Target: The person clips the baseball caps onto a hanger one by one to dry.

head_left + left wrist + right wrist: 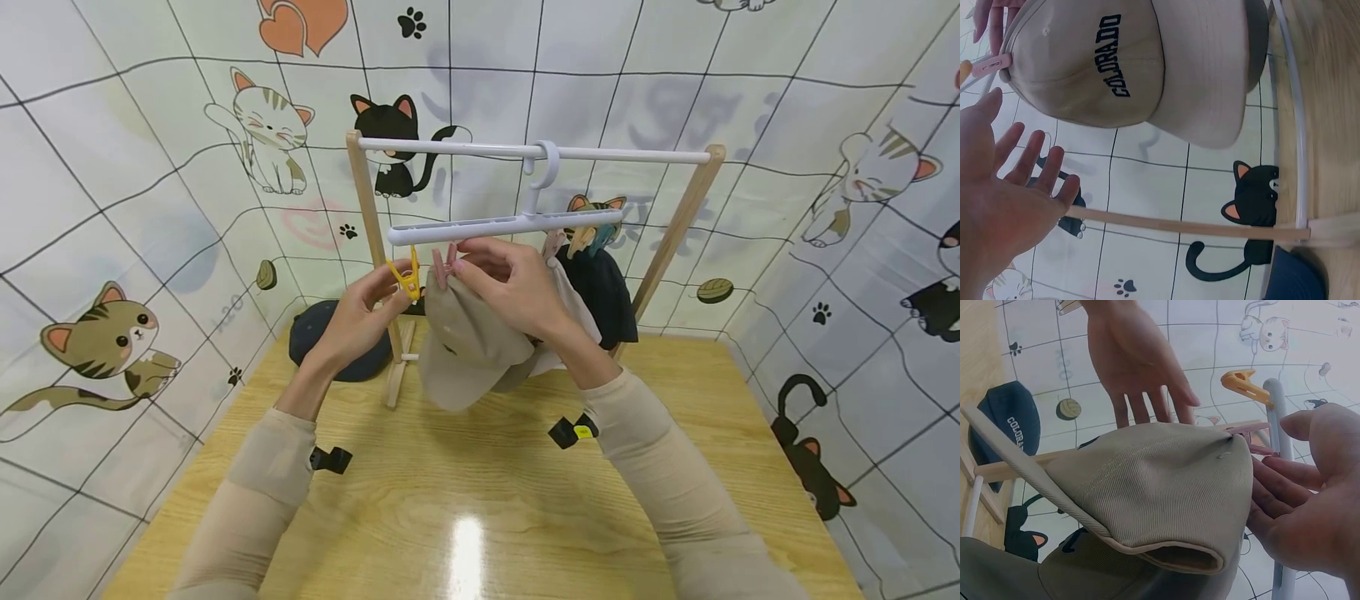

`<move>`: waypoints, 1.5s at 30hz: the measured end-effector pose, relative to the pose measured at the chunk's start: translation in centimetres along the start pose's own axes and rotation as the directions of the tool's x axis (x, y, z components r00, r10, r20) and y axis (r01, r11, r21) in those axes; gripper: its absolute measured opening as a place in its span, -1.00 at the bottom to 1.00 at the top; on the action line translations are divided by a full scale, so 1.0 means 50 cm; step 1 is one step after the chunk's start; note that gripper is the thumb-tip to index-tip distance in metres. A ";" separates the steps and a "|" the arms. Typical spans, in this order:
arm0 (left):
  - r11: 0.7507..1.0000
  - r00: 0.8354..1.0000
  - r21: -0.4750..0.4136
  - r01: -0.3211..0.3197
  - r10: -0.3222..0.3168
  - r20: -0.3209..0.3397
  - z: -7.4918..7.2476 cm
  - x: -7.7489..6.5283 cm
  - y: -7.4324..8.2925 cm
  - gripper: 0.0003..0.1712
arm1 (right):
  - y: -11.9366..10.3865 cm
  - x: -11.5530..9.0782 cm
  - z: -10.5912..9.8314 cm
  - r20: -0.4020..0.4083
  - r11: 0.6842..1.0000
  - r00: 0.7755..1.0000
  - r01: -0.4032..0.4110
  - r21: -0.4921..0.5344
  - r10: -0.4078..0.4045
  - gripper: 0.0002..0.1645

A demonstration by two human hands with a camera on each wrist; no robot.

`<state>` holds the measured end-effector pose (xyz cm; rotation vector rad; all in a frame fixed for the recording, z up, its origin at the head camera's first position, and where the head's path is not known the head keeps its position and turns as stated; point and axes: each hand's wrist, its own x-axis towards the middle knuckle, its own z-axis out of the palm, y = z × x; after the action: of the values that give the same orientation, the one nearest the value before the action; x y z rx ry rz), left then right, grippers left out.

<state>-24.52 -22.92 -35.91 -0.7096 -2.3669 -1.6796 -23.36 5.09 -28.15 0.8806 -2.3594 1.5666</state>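
A beige cap (pixel 472 333) lettered COLORADO hangs from the white hanger (pixel 487 227) by a pink clothespin (pixel 441 268). My right hand (pixel 517 287) is beside that clothespin; its fingers (pixel 1275 494) touch the cap's edge, and the thumb stands apart from them. A yellow clothespin (pixel 408 279) hangs at the hanger's left end. My left hand (pixel 360 312) is next to it, fingers (pixel 1035 156) spread and holding nothing; the right wrist view shows a gap between this hand and the yellow clothespin (pixel 1247 386).
The hanger hooks over the white rod (pixel 450 148) of a wooden-legged rack (pixel 675 225). Further right hang a white cap (pixel 577 300) and a black cap (pixel 600 287) under more clothespins. A navy cap (pixel 322 333) lies on the wooden table (pixel 450 500) behind my left hand.
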 end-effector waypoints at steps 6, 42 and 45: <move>0.998 0.998 0.070 0.001 0.004 -0.062 -0.026 -0.035 -0.012 -0.41 | 0.005 -0.006 -0.004 -0.011 1.000 1.000 -0.005 0.031 0.006 -0.52; 0.871 0.935 0.451 0.194 -0.025 -0.354 -0.148 -0.157 -0.198 -0.36 | 0.014 -0.038 -0.008 0.030 0.989 0.992 0.124 -0.080 -0.122 -0.39; 0.862 0.936 0.460 0.213 -0.044 -0.350 -0.154 -0.166 -0.217 -0.35 | 0.015 -0.043 -0.006 0.021 0.986 0.990 0.137 -0.092 -0.136 -0.38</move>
<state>-23.37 -35.23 -45.57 -0.1633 -2.4704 -1.0382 -22.09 6.38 -29.58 1.0128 -2.3067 1.3910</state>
